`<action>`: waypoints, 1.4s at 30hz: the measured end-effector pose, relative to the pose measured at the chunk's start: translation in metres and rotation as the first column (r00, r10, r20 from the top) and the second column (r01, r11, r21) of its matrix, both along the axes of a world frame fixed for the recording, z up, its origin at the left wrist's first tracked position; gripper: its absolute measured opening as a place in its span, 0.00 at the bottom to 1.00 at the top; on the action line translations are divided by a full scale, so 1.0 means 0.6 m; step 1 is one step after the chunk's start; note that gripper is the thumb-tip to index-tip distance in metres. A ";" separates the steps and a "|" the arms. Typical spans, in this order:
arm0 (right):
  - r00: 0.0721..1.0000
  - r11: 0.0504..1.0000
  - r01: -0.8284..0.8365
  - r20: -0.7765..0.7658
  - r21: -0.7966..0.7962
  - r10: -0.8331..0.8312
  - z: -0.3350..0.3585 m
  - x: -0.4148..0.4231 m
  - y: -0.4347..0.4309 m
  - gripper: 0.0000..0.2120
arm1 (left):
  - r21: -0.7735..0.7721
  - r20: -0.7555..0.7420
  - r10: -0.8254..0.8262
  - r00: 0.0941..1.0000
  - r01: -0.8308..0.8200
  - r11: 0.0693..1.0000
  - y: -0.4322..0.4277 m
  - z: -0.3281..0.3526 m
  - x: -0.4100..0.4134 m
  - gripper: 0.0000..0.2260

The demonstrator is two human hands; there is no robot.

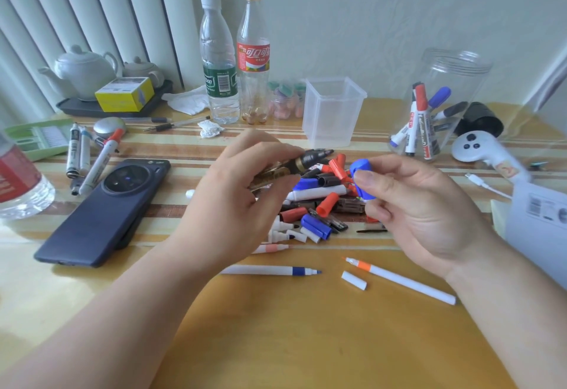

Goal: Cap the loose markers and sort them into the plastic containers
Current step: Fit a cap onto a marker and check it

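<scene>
My left hand (242, 192) grips a dark uncapped marker (310, 160) with gold bands, its tip pointing right. My right hand (411, 204) pinches a blue cap (362, 171) close to that tip, without touching it. Below both hands lies a pile of loose caps and markers (316, 207) in red, blue, black and white. Nearer to me lie a thin blue-tipped pen (270, 270), a thin orange-tipped pen (402, 279) and a white cap (353, 280). A square clear container (333, 112) stands empty behind the pile. A round clear jar (441, 103) at the right holds several capped markers.
A dark phone (104, 210) lies at the left, with several markers (89, 155) beyond it. Two bottles (233, 60) stand at the back, with a teapot tray (107, 100) left of them. A white controller (478, 152) and a white box (540, 207) sit at the right.
</scene>
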State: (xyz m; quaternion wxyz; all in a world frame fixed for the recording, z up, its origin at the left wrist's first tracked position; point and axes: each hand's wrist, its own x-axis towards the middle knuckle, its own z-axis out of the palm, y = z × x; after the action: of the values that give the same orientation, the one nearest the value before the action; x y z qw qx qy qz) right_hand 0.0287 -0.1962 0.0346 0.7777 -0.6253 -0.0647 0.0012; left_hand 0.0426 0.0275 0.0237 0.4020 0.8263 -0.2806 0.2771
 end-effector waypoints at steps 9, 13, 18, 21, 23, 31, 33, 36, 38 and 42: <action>0.998 0.990 -0.025 0.060 0.138 0.017 0.002 -0.012 -0.009 0.05 | 0.019 0.005 -0.129 0.992 0.128 0.992 0.002 0.001 -0.014 0.12; 0.991 0.987 -0.090 0.105 0.133 0.077 0.001 -0.013 -0.012 0.03 | 0.011 -0.003 -0.131 0.991 0.131 0.991 0.003 -0.001 -0.016 0.11; 0.967 0.977 -0.173 0.165 -0.123 0.192 -0.006 -0.019 -0.010 0.06 | 0.020 -0.034 -0.148 0.988 0.149 0.989 -0.001 0.003 -0.022 0.10; 0.957 0.944 -0.139 0.204 -0.299 0.205 -0.006 -0.025 -0.008 0.05 | 0.049 -0.064 -0.165 0.984 0.168 0.985 -0.001 0.004 -0.028 0.10; 0.952 0.919 -0.143 0.201 -0.367 0.229 -0.004 -0.029 -0.010 0.06 | 0.059 -0.089 -0.168 0.982 0.173 0.983 0.002 0.004 -0.030 0.09; 0.958 0.902 -0.210 0.107 -0.377 0.267 0.002 -0.029 -0.007 0.08 | 0.074 -0.083 -0.107 0.991 0.113 0.991 0.003 0.004 -0.038 0.09; 0.959 0.909 -0.235 0.069 -0.344 0.274 0.006 -0.030 -0.006 0.07 | 0.075 -0.065 -0.115 0.991 0.120 0.990 0.002 0.004 -0.042 0.08; 0.954 0.906 -0.278 0.015 -0.320 0.298 0.009 -0.031 -0.005 0.08 | 0.090 -0.068 -0.132 0.989 0.138 0.986 0.000 0.003 -0.045 0.07; 0.955 0.905 -0.276 0.012 -0.323 0.296 0.010 -0.031 -0.003 0.07 | 0.095 -0.093 -0.153 0.984 0.162 0.982 0.000 0.002 -0.042 0.07; 0.959 0.900 -0.253 0.031 -0.356 0.281 0.008 -0.027 -0.002 0.06 | 0.116 -0.147 -0.160 0.976 0.178 0.977 0.006 0.005 -0.037 0.08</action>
State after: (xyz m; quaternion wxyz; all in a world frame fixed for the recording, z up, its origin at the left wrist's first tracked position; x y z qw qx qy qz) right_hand 0.0124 -0.1973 0.0392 0.6439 -0.7377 -0.1801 0.0938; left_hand 0.0206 0.0312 0.0266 0.3885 0.8406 -0.3390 0.1657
